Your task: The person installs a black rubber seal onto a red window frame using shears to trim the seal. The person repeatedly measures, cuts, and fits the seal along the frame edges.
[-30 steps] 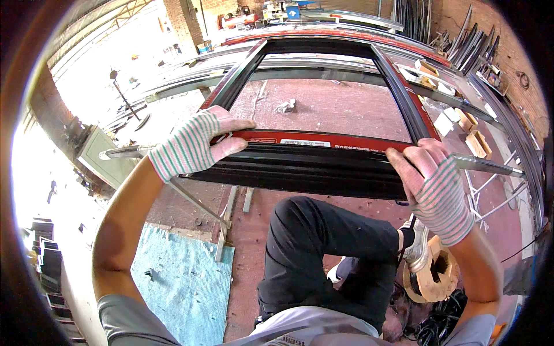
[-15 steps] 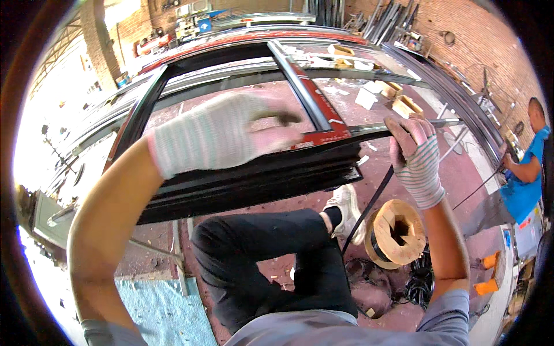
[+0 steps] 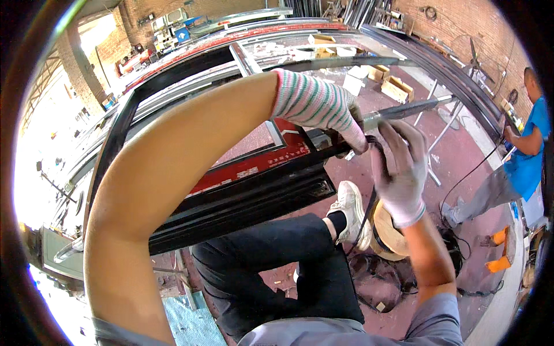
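My left hand [image 3: 326,106], in a striped white knit glove, reaches across to the near right corner of a black frame [image 3: 245,168] with red film on its face. Its fingertips close on a narrow black strip at that corner. Close beside it, my right hand [image 3: 401,170], also gloved, has thumb and bent fingers around the same strip [image 3: 364,224], which hangs down toward a wooden spool [image 3: 389,230] on the floor. The frame lies on a stack of dark frames [image 3: 254,213] in front of my knees. My fingers partly hide the strip at the corner.
Coiled black cable [image 3: 384,282] lies by the spool. At right stands a person in a blue shirt [image 3: 536,124] holding a thin black line. Long dark profiles [image 3: 444,75] and wooden boxes [image 3: 398,89] are beyond the frame; an orange bracket [image 3: 501,251] lies at lower right.
My left hand has swept right, off the frame's near bar to its corner, and meets my right hand on the strip. My right hand has dropped slightly and turned. The view has shifted.
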A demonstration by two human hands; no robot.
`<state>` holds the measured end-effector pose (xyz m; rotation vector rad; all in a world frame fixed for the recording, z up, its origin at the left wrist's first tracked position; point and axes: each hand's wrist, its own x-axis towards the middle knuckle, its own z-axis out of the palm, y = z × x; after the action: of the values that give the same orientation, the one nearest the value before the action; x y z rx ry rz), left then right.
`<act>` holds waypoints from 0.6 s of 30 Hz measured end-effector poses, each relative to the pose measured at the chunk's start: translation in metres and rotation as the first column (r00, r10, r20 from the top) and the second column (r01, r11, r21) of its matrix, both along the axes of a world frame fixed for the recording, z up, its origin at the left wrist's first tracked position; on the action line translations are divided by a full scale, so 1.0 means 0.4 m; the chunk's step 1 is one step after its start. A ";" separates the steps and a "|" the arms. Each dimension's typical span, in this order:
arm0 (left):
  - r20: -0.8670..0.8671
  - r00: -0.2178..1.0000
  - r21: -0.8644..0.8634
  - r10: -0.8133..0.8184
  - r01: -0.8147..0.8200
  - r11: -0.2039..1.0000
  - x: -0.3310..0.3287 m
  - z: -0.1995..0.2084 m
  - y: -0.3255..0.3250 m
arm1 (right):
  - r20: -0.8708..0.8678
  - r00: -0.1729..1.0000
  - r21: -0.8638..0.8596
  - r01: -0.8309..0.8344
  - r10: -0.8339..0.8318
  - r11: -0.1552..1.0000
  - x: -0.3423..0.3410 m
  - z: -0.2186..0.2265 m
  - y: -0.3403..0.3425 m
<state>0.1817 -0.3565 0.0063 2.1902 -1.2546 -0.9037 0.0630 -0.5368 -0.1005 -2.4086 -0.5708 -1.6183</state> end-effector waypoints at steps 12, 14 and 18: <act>-0.220 0.975 -0.040 -0.030 0.022 0.999 0.038 -0.059 -0.026 | -0.299 0.570 0.952 0.119 0.765 0.283 0.009 -0.567 0.261; -0.291 0.957 -0.029 0.010 -0.019 0.999 0.020 -0.045 -0.014 | 0.068 0.594 0.974 0.134 0.802 -0.182 0.094 -0.569 0.290; -0.160 0.987 -0.055 -0.031 0.023 0.998 0.025 -0.057 -0.033 | 0.695 0.545 0.491 0.117 0.469 -0.863 0.210 -0.652 0.274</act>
<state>0.1916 -0.3696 -0.0165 2.0202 -1.2198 -1.0234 0.1471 -0.4273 -0.3612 -0.1791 0.1669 -0.1858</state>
